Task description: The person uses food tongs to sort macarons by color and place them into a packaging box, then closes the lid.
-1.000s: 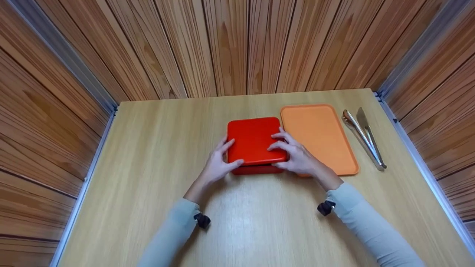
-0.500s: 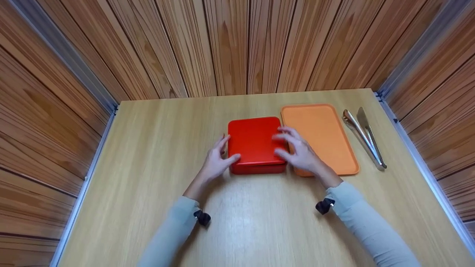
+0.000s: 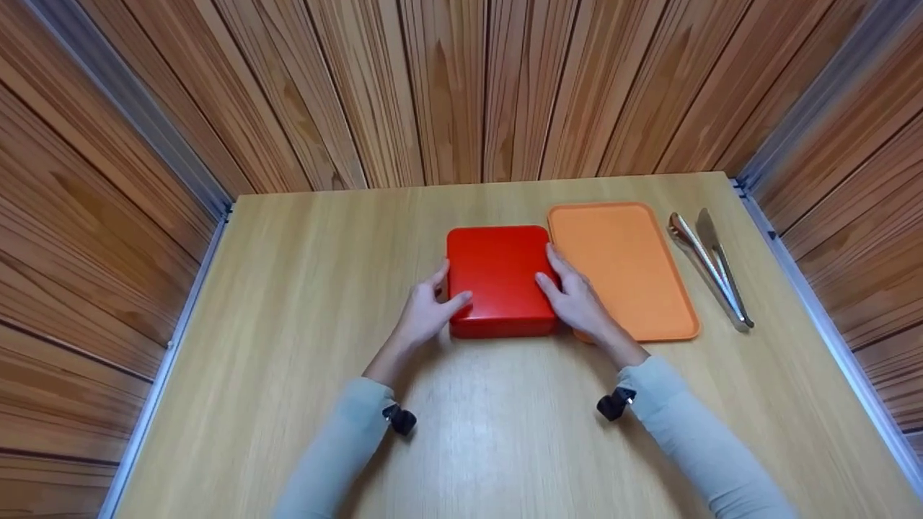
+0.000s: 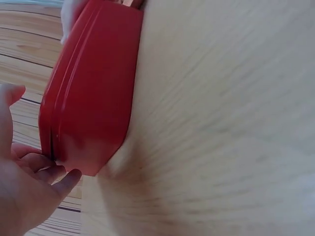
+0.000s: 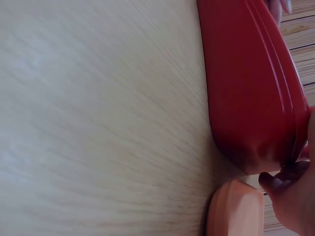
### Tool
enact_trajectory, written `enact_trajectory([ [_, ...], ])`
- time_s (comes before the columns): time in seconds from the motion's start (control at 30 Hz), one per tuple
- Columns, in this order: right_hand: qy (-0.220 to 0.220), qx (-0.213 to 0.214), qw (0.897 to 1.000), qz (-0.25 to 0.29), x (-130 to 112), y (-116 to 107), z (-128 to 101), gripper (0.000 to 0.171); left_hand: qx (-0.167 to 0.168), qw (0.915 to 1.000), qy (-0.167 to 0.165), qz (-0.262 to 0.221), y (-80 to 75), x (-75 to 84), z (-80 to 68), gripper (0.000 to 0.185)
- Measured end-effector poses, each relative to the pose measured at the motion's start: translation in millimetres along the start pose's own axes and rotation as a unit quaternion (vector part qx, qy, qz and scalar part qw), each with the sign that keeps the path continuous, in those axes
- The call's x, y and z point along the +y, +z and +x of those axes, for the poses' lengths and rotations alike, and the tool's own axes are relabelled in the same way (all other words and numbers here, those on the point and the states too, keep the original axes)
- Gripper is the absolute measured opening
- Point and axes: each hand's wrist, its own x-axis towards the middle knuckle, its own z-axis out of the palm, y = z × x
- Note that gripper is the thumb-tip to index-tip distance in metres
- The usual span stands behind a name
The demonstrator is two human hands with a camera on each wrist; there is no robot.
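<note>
A red lidded box (image 3: pixel 499 274) sits on the table in the middle of the head view. Its lid lies level on the base, and a seam shows along the side in both wrist views. My left hand (image 3: pixel 424 311) is at the box's left side; in the left wrist view its fingers (image 4: pixel 66 182) touch the wall under the lid's edge while the thumb stands apart above. On the other side, my right hand (image 3: pixel 577 299) grips the edge, thumb over the lid, curled fingers (image 5: pixel 280 181) below the rim. The contents are hidden by the lid.
An orange tray (image 3: pixel 624 270) lies close against the box's right side, partly behind my right hand. Farther right lie metal tongs (image 3: pixel 710 267) with a wooden-looking tip and a knife-like dark blade (image 3: pixel 707 229). Wooden panels (image 3: pixel 461 94) enclose the table's back and sides.
The dark gap under the lid's front edge has closed. My right hand lifted off briefly, then came back to the right edge with fingers along the side. The box appears slightly farther right.
</note>
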Motion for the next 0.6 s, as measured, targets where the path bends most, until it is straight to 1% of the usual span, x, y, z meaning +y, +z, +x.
enact_trajectory([
  [0.13,0.002,-0.004,1.0,-0.014,1,1,-2,0.079,0.0,1.0,-0.003,0.009,0.2,-3.9,-0.9,0.088],
  [0.33,0.009,-0.008,0.999,-0.042,-1,1,0,0.079,0.0,0.9999,0.012,0.007,0.2,-10.7,0.2,0.089],
  [0.47,0.016,-0.006,0.998,-0.053,-6,-1,5,0.076,0.008,0.9997,0.016,0.014,2.1,-11.1,5.6,0.085],
  [0.6,0.026,-0.005,0.998,-0.056,-10,1,13,0.075,0.015,0.9998,0.009,0.012,5.6,-10.2,14.7,0.083],
])
